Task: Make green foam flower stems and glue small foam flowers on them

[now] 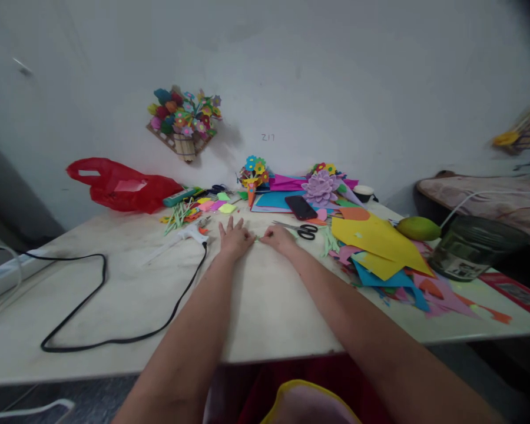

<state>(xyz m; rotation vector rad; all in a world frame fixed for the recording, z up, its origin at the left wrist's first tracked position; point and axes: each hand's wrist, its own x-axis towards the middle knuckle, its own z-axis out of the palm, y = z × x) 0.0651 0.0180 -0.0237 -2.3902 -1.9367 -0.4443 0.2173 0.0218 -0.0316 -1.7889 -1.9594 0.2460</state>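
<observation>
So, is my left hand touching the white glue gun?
Apart. The head view shows a bare strip of table between your left hand and the white glue gun, which lies to its left.

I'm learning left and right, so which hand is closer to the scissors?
Right. The right hand is just beside the blades of the scissors; the left hand is farther off, past the right hand.
</observation>
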